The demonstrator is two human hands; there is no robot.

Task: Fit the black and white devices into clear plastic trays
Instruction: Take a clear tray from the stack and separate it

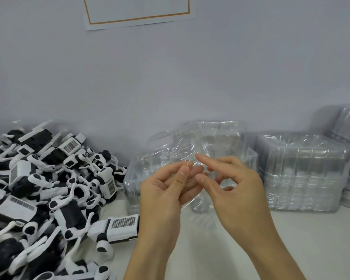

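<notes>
The clear tray (pixel 192 156) is lifted above the table (pixel 220 249), its edges hard to trace against the trays behind. The left hand (pixel 166 190) pinches its near edge; the right hand (pixel 230 184) touches it, forefinger out, grip unclear. Left of the tray lies a device pile (pixel 44 190), cut off by the frame; right of it stand tray stacks (pixel 303 174).

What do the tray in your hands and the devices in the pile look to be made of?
Clear thin tray: apparently glossy, flexible transparent plastic; the fingers show through it and it glints. Black and white devices: seemingly hard moulded plastic, white shells smooth, black parts matte.
</notes>
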